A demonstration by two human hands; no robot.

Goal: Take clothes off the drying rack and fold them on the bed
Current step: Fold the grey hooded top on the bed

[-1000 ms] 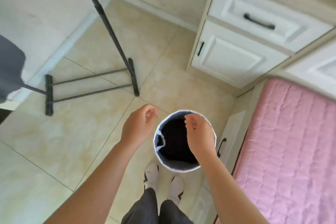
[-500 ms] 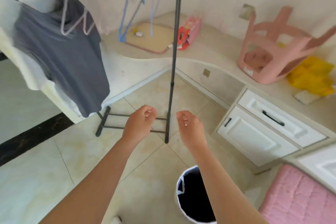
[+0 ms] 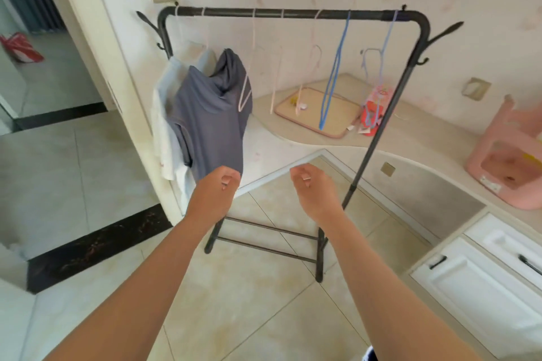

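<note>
A pale room with cream floor tiles [image 3: 258, 311] and a scuffed white wall; a curved stone ledge [image 3: 410, 143] runs along the far side and right.

A black metal drying rack [image 3: 293, 13] stands on the floor against the far wall. At its left end hangs a grey-blue short-sleeved T-shirt [image 3: 211, 123], bunched at the collar, and just behind it, further left, a white garment [image 3: 164, 132]. The rest of the rail carries bare hangers: a pale pink hanger [image 3: 245, 97] just right of the T-shirt and a blue wire hanger [image 3: 334, 79] toward the right.

Both bare arms reach forward from the near edge. The left hand [image 3: 215, 196] is raised in front of the T-shirt's lower hem, fingers loosely curled with nothing in them; whether it touches the cloth cannot be told. The right hand [image 3: 315, 193] is level with it and apart from it, fingers likewise loosely curled and holding nothing, between the rack's posts.

On the ledge behind the rack lies a flat beige tray [image 3: 319, 110]. Far right on the ledge, a pink plastic stool [image 3: 504, 161] lies tipped over. Near right stands a white cabinet with black handles [image 3: 481, 296].
</note>
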